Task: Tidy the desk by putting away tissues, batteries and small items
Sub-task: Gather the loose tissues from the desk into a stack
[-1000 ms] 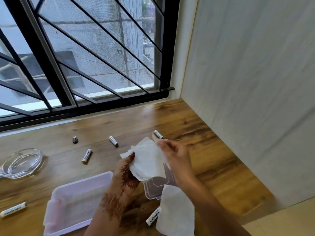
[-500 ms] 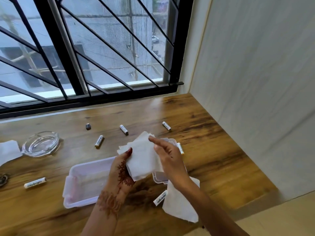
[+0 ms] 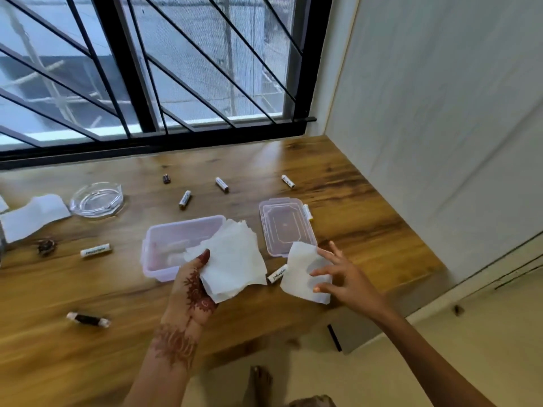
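My left hand (image 3: 192,284) grips a stack of white tissues (image 3: 235,259) above the right end of an open clear plastic box (image 3: 164,239). My right hand (image 3: 340,277) reaches with spread fingers onto a single tissue (image 3: 299,271) lying near the desk's front edge; its fingertips touch the sheet. The box's lid (image 3: 286,227) lies flat just behind that tissue. Several white batteries lie on the wooden desk, one (image 3: 276,274) between the two tissues, another (image 3: 96,249) left of the box.
A glass ashtray (image 3: 97,198) and another tissue (image 3: 32,215) sit at the left. More batteries (image 3: 185,199) lie behind the box, one (image 3: 307,212) beside the lid. A dark thread spool (image 3: 87,319) lies front left. Barred window behind, wall on the right.
My right hand let go of the tissue stack and dropped right onto the single tissue. My left hand lowered the stack toward the box. The camera view shifted left and down.
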Action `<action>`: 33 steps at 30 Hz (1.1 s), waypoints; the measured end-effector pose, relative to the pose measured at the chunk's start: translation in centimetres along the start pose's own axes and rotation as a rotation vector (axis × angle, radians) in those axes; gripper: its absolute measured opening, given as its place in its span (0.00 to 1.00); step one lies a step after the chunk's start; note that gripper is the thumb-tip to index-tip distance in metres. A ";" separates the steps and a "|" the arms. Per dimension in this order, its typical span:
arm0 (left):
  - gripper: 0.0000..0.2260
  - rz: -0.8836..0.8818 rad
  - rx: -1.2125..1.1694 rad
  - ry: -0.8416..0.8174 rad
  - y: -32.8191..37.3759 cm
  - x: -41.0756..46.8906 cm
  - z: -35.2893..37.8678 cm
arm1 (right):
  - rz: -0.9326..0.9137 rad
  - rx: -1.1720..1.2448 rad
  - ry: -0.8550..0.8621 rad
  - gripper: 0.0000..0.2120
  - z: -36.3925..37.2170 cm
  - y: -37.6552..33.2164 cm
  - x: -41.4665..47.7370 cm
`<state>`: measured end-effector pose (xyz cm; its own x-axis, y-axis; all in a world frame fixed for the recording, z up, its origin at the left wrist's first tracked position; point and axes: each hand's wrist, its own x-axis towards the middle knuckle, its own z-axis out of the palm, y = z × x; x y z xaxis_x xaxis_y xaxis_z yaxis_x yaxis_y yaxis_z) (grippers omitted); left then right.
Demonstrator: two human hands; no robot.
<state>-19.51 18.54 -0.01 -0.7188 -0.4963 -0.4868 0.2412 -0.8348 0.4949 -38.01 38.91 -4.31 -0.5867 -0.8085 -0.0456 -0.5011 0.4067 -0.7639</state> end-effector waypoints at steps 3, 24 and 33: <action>0.06 0.032 0.010 -0.009 -0.5 -1.4 -0.3 | 0.035 -0.037 -0.019 0.11 1.0 1.2 -1.0; 0.08 0.113 -0.103 0.012 1.1 -6.9 -3.2 | 0.007 0.684 0.309 0.03 8.0 -16.6 -1.4; 0.25 0.203 -0.141 0.030 5.6 -9.3 -6.1 | -0.403 0.117 0.082 0.17 16.7 -22.8 -1.5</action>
<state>-7.51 16.99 2.87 -0.6272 -0.6622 -0.4101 0.4686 -0.7414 0.4803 -15.06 23.77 2.44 -0.4097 -0.8544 0.3195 -0.6281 0.0103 -0.7781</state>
